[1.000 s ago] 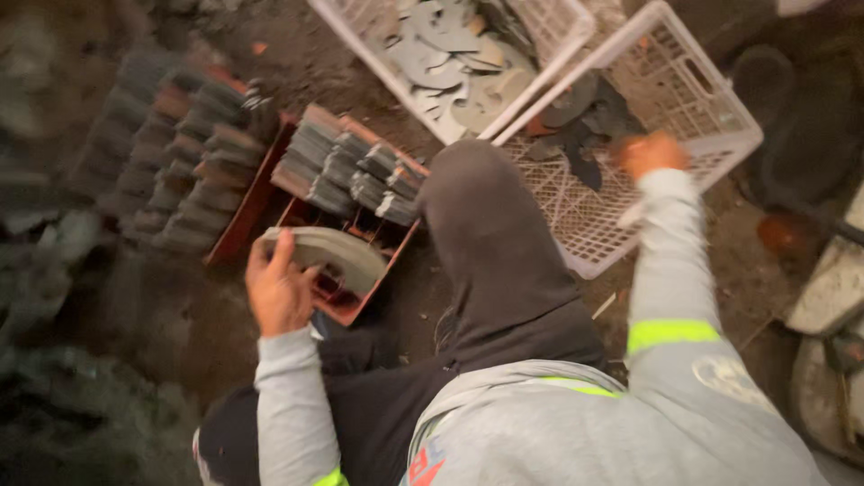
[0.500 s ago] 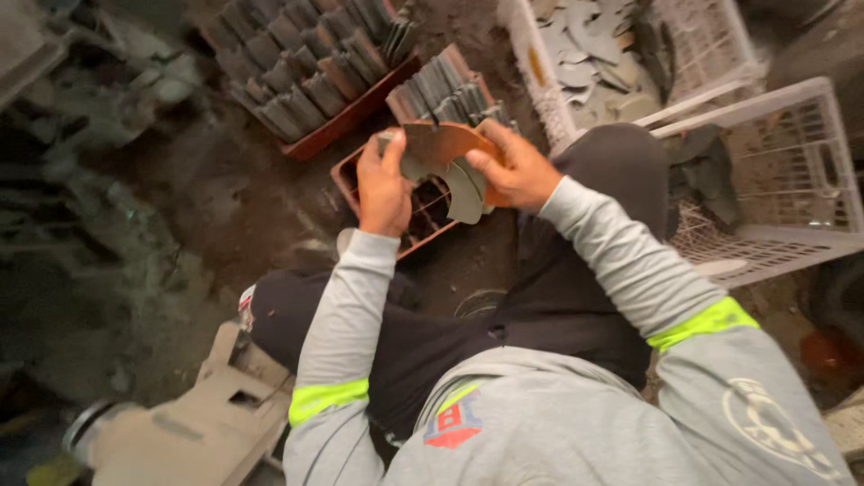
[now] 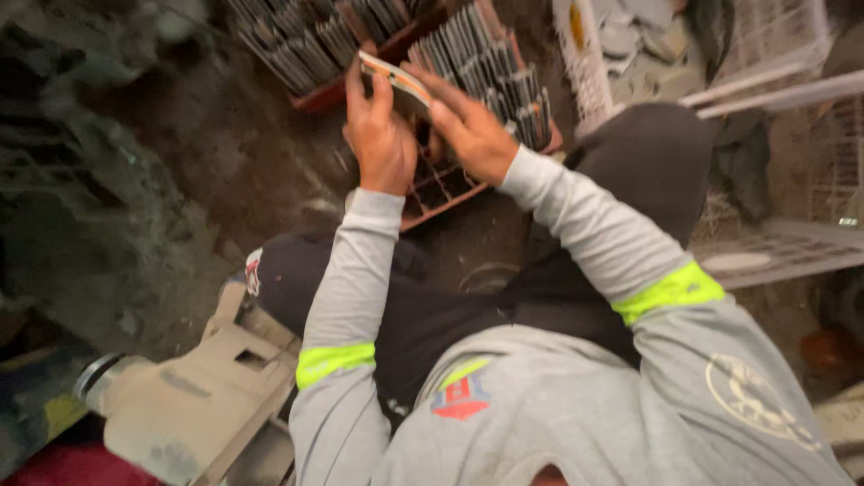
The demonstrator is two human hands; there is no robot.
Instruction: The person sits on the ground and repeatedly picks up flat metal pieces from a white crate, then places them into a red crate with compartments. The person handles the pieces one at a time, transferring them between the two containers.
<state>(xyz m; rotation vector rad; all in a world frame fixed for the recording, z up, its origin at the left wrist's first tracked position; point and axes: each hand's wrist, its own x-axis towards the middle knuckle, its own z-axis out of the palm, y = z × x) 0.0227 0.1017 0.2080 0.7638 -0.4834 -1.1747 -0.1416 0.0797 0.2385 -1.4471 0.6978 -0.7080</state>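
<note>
My left hand (image 3: 378, 135) and my right hand (image 3: 468, 130) both grip a flat, curved grey piece with an orange edge (image 3: 396, 81), held on edge above a red crate (image 3: 441, 189). The crate's far part is packed with upright grey pieces (image 3: 495, 63); its near compartments look open. A second red crate (image 3: 324, 90) of similar pieces lies behind and to the left. My grey sleeves have bright yellow-green bands, and my dark-trousered legs are folded beneath the arms.
White plastic lattice crates (image 3: 774, 54) stand at the upper right, one holding loose grey pieces (image 3: 630, 36). A beige moulded block (image 3: 198, 396) lies at the lower left by my leg. Dark dirty ground and rubble (image 3: 90, 207) fill the left side.
My right hand came back from the white crate and joined the left on the flat piece. Both hands have since lifted it toward the crate's far rows, and the view has tilted closer.
</note>
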